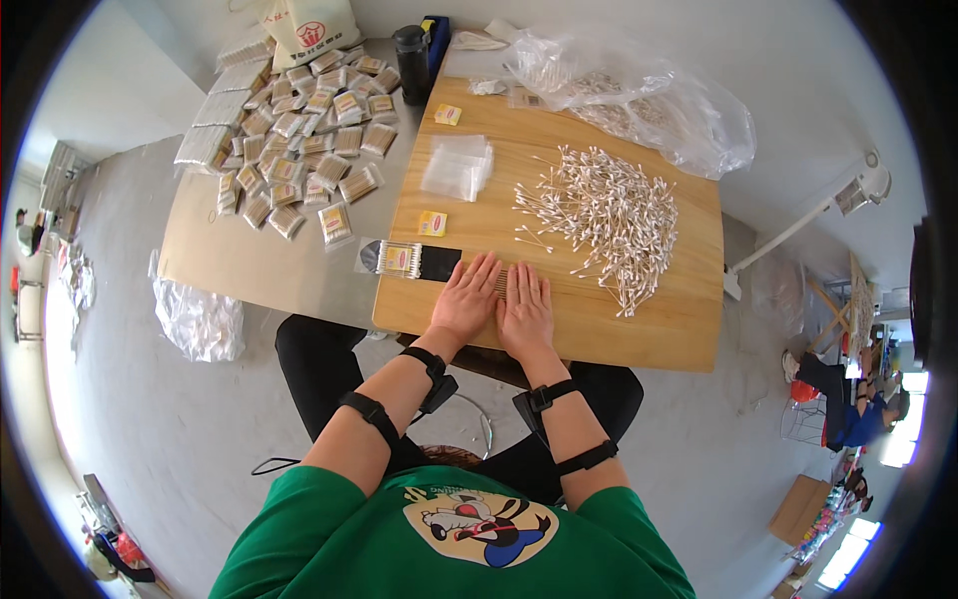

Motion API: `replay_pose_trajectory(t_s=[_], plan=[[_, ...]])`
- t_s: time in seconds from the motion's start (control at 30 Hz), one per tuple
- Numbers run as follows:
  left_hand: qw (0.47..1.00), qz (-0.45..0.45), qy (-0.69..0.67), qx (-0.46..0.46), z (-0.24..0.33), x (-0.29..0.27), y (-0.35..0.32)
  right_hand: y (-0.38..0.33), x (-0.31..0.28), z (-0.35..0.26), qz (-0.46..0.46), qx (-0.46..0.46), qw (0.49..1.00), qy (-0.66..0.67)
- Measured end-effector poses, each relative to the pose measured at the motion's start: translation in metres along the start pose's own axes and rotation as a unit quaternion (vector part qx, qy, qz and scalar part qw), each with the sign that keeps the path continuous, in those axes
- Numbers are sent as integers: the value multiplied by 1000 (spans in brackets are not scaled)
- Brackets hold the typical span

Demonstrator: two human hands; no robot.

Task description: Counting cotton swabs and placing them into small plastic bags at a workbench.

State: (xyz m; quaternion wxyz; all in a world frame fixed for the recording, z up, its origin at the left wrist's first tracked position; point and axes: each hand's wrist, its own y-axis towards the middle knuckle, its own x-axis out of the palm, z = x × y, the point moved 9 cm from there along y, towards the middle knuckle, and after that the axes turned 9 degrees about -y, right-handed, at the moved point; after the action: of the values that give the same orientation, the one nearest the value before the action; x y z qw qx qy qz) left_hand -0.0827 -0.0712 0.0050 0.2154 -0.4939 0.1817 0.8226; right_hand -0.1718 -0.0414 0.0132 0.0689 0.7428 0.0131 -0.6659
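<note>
My left hand [466,298] and my right hand [525,309] lie side by side on the wooden table, palms down and fingers stretched out. In the narrow gap between them shows a row of cotton swab sticks [501,284]; the swab tips are covered by my hands. Left of my left hand is a flat black strip [440,265]. A bundle of cotton swabs with a yellow card [398,260] rests at its left end. Beyond my right hand spreads a big loose pile of white cotton swabs [609,220].
Clear plastic sleeves [458,168] and yellow label cards [432,223] lie farther back. Many filled swab packs [329,130] heap on the metal table at left, near a black bottle [411,62]. A large clear bag [669,105] covers the far right corner.
</note>
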Motion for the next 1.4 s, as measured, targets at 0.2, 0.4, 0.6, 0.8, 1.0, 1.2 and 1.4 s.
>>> replay_pose_trajectory(t_s=[0.2, 0.4, 0.6, 0.8, 1.0, 1.2, 1.4], plan=[[1000, -7, 3, -13, -2, 2, 0, 3, 0, -3, 14, 8, 1000, -2], [1000, 26, 1, 11, 1, -8, 0, 6, -4, -3, 17, 13, 1000, -4], [944, 210, -254, 1, -54, -68, -17, 5, -2, -4, -28, 16, 999, -27], [986, 138, -49, -77, -119, -84, -19, 14, 0, -22, -26, 6, 999, -41], [991, 102, -51, -77, -133, -69, -17, 39, -2, -57, 0, -14, 999, -29], [984, 104, -126, -65, -135, -71, -19, 52, -4, -73, 11, -29, 999, -17], [981, 110, -150, -59, -136, -74, -20, 60, -2, -91, 19, -50, 999, 0]])
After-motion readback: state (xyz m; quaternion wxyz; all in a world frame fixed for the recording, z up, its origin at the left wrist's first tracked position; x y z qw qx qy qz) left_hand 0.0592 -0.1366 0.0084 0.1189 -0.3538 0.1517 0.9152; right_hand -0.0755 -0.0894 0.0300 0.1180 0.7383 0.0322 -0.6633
